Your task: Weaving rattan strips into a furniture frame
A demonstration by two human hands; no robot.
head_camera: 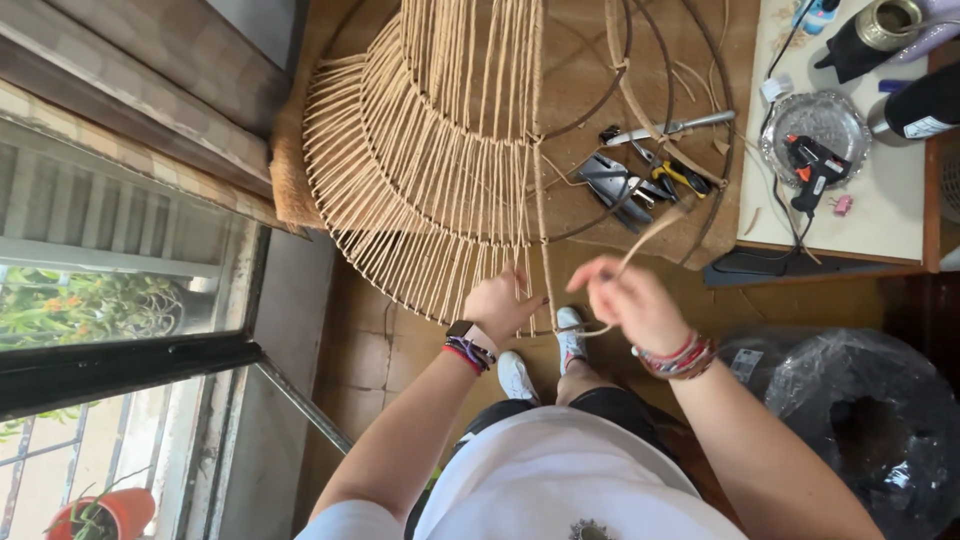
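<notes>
Looking down, a person's left hand (pixel 500 303) pinches the wound cords at the lower rim of a wire lampshade frame (pixel 440 170), its grip closed there. The right hand (pixel 632 303), grip closed, pulls a tan cord strand (pixel 655 232) from the frame. The strand could slacken or snag if either grip slips; pliers (pixel 618 185) lie beyond.

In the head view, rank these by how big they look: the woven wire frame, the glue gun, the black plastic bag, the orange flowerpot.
1. woven wire frame
2. black plastic bag, though partly cut off
3. orange flowerpot and glue gun: they look alike, and the pot is cut off.
</notes>
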